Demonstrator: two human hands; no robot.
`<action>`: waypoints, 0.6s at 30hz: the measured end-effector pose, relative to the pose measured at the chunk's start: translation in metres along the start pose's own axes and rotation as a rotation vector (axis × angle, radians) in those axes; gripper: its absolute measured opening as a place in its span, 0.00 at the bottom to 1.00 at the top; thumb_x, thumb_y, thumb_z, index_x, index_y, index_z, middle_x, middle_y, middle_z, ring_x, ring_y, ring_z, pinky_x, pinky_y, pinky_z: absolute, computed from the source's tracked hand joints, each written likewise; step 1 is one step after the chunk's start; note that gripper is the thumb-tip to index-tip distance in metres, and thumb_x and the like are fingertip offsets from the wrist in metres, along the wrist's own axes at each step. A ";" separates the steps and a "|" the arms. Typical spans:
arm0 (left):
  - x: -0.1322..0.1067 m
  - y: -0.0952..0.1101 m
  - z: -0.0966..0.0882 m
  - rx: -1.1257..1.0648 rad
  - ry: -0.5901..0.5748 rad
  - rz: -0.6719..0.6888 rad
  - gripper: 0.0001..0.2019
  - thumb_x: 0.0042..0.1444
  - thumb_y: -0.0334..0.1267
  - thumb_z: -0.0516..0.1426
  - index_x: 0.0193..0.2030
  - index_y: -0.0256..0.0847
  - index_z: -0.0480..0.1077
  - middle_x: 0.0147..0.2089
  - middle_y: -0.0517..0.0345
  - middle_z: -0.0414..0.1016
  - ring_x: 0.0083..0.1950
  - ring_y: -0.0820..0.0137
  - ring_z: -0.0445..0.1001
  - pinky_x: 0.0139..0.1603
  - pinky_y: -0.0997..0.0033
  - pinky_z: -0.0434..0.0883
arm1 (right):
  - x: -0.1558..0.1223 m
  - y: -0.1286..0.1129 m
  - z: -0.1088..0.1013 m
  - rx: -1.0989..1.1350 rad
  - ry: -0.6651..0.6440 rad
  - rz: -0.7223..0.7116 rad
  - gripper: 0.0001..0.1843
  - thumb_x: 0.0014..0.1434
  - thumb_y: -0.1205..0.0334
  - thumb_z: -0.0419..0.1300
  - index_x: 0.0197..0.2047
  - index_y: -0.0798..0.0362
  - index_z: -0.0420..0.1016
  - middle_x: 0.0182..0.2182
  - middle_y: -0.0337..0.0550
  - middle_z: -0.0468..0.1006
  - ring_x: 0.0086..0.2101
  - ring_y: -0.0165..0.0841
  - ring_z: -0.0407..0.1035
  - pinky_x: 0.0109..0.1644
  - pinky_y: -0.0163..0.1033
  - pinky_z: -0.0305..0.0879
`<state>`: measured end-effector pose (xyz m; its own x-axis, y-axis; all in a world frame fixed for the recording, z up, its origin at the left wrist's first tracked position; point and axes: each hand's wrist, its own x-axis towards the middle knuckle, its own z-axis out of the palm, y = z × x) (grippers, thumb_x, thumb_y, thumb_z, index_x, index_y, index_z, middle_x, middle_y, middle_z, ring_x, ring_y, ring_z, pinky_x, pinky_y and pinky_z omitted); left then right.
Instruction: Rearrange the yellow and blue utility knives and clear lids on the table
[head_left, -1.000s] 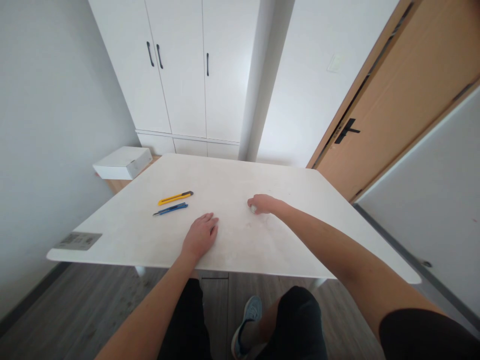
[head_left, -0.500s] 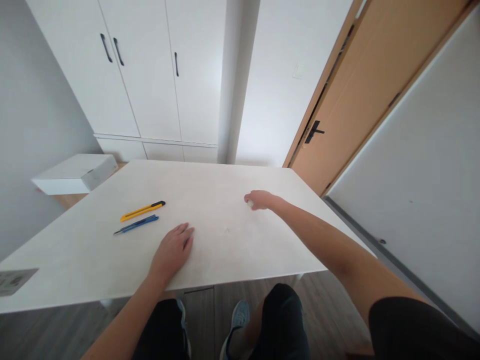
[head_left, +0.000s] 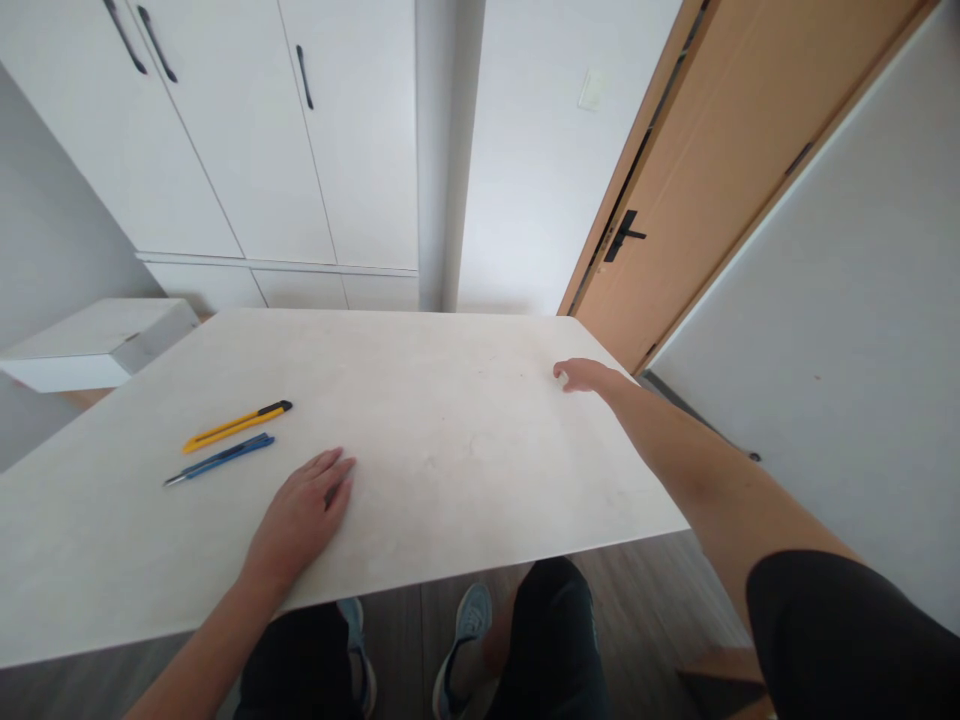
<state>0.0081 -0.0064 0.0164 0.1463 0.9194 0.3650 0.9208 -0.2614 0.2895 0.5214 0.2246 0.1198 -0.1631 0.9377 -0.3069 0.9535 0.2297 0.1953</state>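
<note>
Person sits at a pale tabletop (head_left: 465,400), both hands on it. Left hand (head_left: 300,515) lies palm down near the front edge, fingers (head_left: 334,470) stretched flat & lightly together, gripping nothing. Right hand (head_left: 586,376) is reached out w/ arm nearly straight to the far right part of the tabletop, close to its right edge. Its fingers are curled under toward the surface; can't tell whether they're closed on anything, too small & turned away. Yellow cutter (head_left: 236,425) & blue cutter (head_left: 220,458) lie side by side, almost parallel, left of the left hand & apart from it, neither touched; blue one is nearer that hand. White box (head_left: 90,345) sits lower down beyond the tabletop's left far corner, white cabinet (head_left: 247,150) behind, wooden door (head_left: 735,170) to the right. As for progress: the only work showing is the hands on the surface itself. Judging by the look, most of it is bare & even, w/ faint marks around the middle & near the right hand, so prob. partway. Both cutters look unused, blades not visibly out.
</note>
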 end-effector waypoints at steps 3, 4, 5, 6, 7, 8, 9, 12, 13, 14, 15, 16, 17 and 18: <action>0.000 0.001 -0.001 0.002 -0.006 -0.004 0.23 0.65 0.49 0.47 0.56 0.41 0.75 0.63 0.47 0.74 0.65 0.57 0.71 0.68 0.50 0.66 | 0.002 -0.005 0.004 0.009 -0.023 -0.012 0.27 0.51 0.63 0.67 0.56 0.48 0.76 0.49 0.48 0.79 0.42 0.42 0.74 0.37 0.38 0.63; 0.000 0.001 -0.001 0.004 -0.008 -0.004 0.23 0.65 0.49 0.47 0.56 0.41 0.75 0.63 0.47 0.74 0.65 0.57 0.71 0.69 0.50 0.66 | 0.003 -0.006 0.006 0.010 -0.030 -0.015 0.27 0.51 0.63 0.67 0.56 0.48 0.77 0.49 0.48 0.79 0.41 0.42 0.74 0.37 0.38 0.63; 0.000 0.001 -0.001 0.007 -0.010 -0.002 0.24 0.66 0.49 0.47 0.56 0.41 0.75 0.63 0.47 0.74 0.65 0.57 0.71 0.68 0.50 0.66 | 0.003 -0.007 0.007 0.011 -0.036 -0.017 0.27 0.51 0.63 0.67 0.56 0.48 0.77 0.49 0.48 0.79 0.41 0.42 0.74 0.37 0.38 0.63; 0.000 0.001 -0.001 0.010 -0.012 0.000 0.24 0.66 0.50 0.46 0.56 0.41 0.75 0.63 0.46 0.74 0.65 0.57 0.71 0.68 0.50 0.66 | 0.003 -0.007 0.009 0.010 -0.040 -0.017 0.27 0.51 0.64 0.67 0.56 0.48 0.77 0.49 0.48 0.79 0.40 0.41 0.74 0.37 0.38 0.63; 0.000 0.001 -0.001 0.013 -0.014 0.002 0.24 0.66 0.50 0.46 0.56 0.40 0.76 0.63 0.46 0.74 0.65 0.57 0.71 0.68 0.51 0.66 | 0.004 -0.007 0.010 0.009 -0.044 -0.016 0.27 0.51 0.64 0.67 0.56 0.48 0.77 0.49 0.48 0.79 0.40 0.41 0.74 0.38 0.39 0.64; 0.000 0.001 -0.001 0.016 -0.014 0.003 0.25 0.66 0.50 0.46 0.56 0.40 0.76 0.63 0.45 0.74 0.65 0.57 0.71 0.69 0.51 0.66 | 0.004 -0.007 0.011 0.008 -0.048 -0.015 0.27 0.51 0.63 0.67 0.56 0.48 0.76 0.49 0.49 0.79 0.39 0.41 0.74 0.38 0.39 0.64; 0.000 0.001 -0.001 0.018 -0.013 0.003 0.25 0.66 0.50 0.46 0.56 0.40 0.76 0.63 0.45 0.74 0.64 0.57 0.71 0.69 0.52 0.66 | 0.005 -0.007 0.012 0.008 -0.053 -0.012 0.28 0.51 0.63 0.67 0.57 0.48 0.76 0.50 0.49 0.79 0.40 0.41 0.74 0.38 0.39 0.64; 0.000 0.002 -0.002 0.024 -0.013 -0.001 0.25 0.66 0.49 0.46 0.56 0.39 0.76 0.62 0.45 0.74 0.64 0.57 0.72 0.69 0.53 0.66 | 0.005 -0.005 0.011 0.024 -0.078 -0.001 0.32 0.50 0.61 0.69 0.60 0.47 0.74 0.52 0.51 0.78 0.42 0.44 0.75 0.40 0.41 0.65; 0.000 0.002 -0.002 0.024 -0.015 0.001 0.25 0.66 0.49 0.46 0.56 0.38 0.76 0.62 0.45 0.74 0.64 0.57 0.72 0.69 0.53 0.66 | 0.004 -0.004 0.009 0.030 -0.083 0.012 0.35 0.50 0.59 0.70 0.62 0.47 0.72 0.53 0.52 0.77 0.43 0.45 0.75 0.41 0.41 0.66; 0.000 0.001 -0.001 0.024 -0.016 0.004 0.24 0.66 0.49 0.46 0.56 0.38 0.76 0.63 0.45 0.74 0.64 0.57 0.72 0.69 0.52 0.66 | 0.002 -0.003 0.005 0.034 -0.080 0.031 0.39 0.49 0.57 0.72 0.64 0.47 0.70 0.55 0.53 0.75 0.46 0.47 0.74 0.42 0.42 0.67; 0.000 0.001 -0.001 0.023 -0.015 0.007 0.24 0.66 0.49 0.46 0.56 0.38 0.76 0.63 0.44 0.74 0.64 0.57 0.72 0.69 0.52 0.66 | -0.001 -0.003 0.001 0.037 -0.067 0.054 0.43 0.48 0.56 0.72 0.67 0.48 0.67 0.57 0.55 0.73 0.48 0.49 0.74 0.43 0.43 0.67; 0.000 0.000 0.000 0.023 -0.012 0.010 0.24 0.66 0.48 0.46 0.56 0.38 0.76 0.63 0.44 0.74 0.64 0.57 0.71 0.69 0.52 0.66 | -0.005 -0.004 -0.003 0.044 -0.036 0.079 0.46 0.49 0.55 0.72 0.69 0.49 0.64 0.59 0.58 0.71 0.50 0.50 0.73 0.44 0.44 0.68; 0.000 0.000 0.000 0.022 -0.008 0.013 0.24 0.66 0.48 0.46 0.56 0.38 0.75 0.63 0.44 0.73 0.64 0.57 0.71 0.69 0.52 0.66 | -0.010 -0.007 -0.007 0.058 0.013 0.101 0.47 0.50 0.54 0.72 0.70 0.50 0.61 0.61 0.59 0.69 0.51 0.51 0.72 0.46 0.45 0.68; 0.000 -0.001 0.001 0.023 -0.002 0.016 0.24 0.66 0.47 0.47 0.56 0.38 0.76 0.63 0.44 0.73 0.64 0.57 0.71 0.69 0.51 0.66 | -0.017 -0.012 -0.010 0.083 0.075 0.111 0.45 0.52 0.54 0.70 0.70 0.52 0.60 0.62 0.61 0.68 0.52 0.50 0.71 0.47 0.45 0.68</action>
<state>0.0075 -0.0059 0.0151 0.1617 0.9159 0.3674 0.9264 -0.2692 0.2632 0.5096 0.2090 0.1322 -0.0709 0.9736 -0.2169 0.9839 0.1040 0.1453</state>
